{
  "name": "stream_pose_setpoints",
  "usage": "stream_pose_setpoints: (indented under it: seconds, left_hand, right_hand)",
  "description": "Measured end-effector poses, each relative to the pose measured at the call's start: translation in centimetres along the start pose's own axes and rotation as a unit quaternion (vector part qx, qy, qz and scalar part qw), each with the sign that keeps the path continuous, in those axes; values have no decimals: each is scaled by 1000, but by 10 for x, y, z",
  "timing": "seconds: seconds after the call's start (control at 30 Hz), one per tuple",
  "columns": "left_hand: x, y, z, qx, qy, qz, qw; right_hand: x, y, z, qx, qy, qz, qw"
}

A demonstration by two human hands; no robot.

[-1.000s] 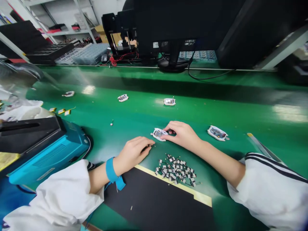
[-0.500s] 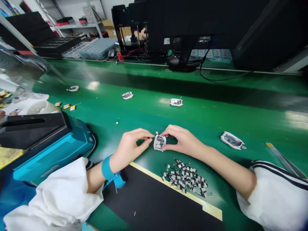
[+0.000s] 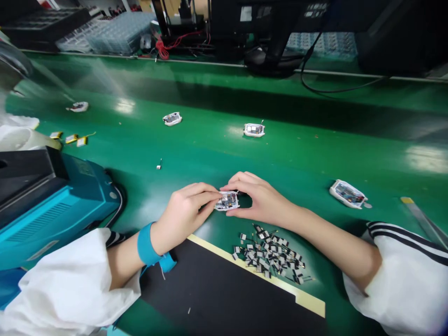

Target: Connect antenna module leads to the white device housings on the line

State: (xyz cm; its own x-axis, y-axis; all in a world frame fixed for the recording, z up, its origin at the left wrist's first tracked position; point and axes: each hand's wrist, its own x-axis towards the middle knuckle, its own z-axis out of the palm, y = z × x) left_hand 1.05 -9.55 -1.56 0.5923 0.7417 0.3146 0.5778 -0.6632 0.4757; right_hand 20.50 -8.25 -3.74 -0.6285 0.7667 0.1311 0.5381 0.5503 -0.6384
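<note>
Between my two hands is a small white plastic housing with an exposed circuit board (image 3: 228,200), lying crosswise with its open face up. The thumb and fingers of my right hand (image 3: 259,198) grip it from the right side. My left hand (image 3: 189,210), with a blue strap (image 3: 147,245) on the wrist, pinches at its left end, and the fingertips cover part of that end. Whether a smaller part is also between those left fingers, I cannot tell. Just below my right hand lies a pile of small silvery parts with short black leads (image 3: 271,254).
Similar white housings stand at the back (image 3: 254,129), back left (image 3: 172,118) and right (image 3: 348,193). A black mat (image 3: 224,289) with a yellow edge lies in front. At left is a teal machine (image 3: 80,196); tweezers (image 3: 420,217) lie at right, a monitor stand (image 3: 273,58) behind.
The housing has turned from lengthwise to crosswise between my hands. My left fingertips have come onto its end. The view has tipped downward.
</note>
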Motion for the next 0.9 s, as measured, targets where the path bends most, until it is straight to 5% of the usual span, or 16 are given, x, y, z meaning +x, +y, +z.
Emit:
stream_pose_setpoints:
  seconds: [0.27, 0.47, 0.9]
  left_hand:
    - [0, 3, 4, 107, -31, 126, 986]
    - [3, 5, -1, 124, -81, 130, 981]
    - [6, 7, -1, 175, -84, 169, 966]
  right_hand:
    - [0, 0, 4, -10, 22, 11, 1000]
    - [0, 1, 3, -21, 26, 2, 999]
    - [-1, 3, 4, -27, 40, -13, 999]
